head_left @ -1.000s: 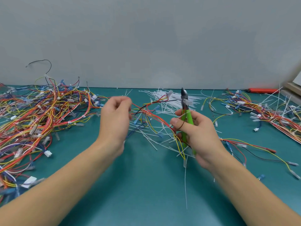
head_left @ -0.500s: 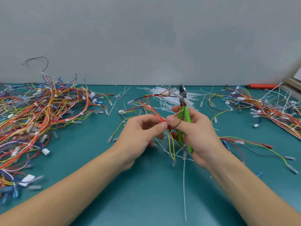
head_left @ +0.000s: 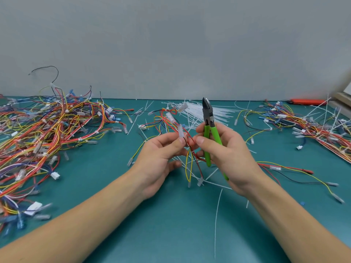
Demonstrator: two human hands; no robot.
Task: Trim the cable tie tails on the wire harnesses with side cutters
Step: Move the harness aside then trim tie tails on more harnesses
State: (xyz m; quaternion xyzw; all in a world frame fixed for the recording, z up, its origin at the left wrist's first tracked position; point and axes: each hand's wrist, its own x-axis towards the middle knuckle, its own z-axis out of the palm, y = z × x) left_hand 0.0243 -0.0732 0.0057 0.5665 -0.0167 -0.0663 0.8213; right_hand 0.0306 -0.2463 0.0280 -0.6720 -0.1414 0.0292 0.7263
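Head-worn, looking forward-down, close over hands (head_left: pixel 191 149).

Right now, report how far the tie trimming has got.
Looks done: the big harness pile on the left, with cut tails littering the mat. In hand: the left hand pinches one harness; the right hand holds the side cutters, blades upward, not cutting. Left: seemingly the right pile, long tails protruding.

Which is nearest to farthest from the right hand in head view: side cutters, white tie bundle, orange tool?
1. Side cutters: gripped in the right hand.
2. White tie bundle: behind it, mid-table.
3. Orange tool: far right, by the wall.
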